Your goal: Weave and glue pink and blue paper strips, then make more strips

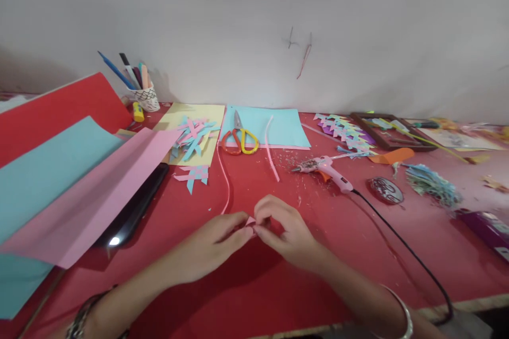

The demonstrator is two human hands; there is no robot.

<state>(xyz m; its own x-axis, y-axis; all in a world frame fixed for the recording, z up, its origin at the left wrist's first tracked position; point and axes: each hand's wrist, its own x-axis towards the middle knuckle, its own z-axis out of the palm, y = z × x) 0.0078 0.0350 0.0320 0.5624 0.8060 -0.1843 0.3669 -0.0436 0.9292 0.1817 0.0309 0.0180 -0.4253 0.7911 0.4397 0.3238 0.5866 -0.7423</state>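
Both hands meet over the red table point(238, 296), near its front. My left hand point(218, 241) pinches a small piece of pink paper point(250, 221) between thumb and fingers. From the other side my right hand point(286, 228) closes its thumb and forefinger on the same piece. Most of the paper is hidden by the fingers. A long thin pink strip point(225, 180) curves across the table just behind my left hand. Farther back lies another pink strip point(269, 151). Scissors point(238, 137) with one red and one yellow handle rest partly on light blue paper point(286, 122).
A pink glue gun point(330, 169) with a black cord point(405, 243) lies to the right. Woven pink-and-blue paper pieces point(194, 137) sit on yellow paper point(169, 116). Large coloured sheets point(99, 185) lean over a black device point(135, 212) at left. A pen cup point(146, 98) stands behind.
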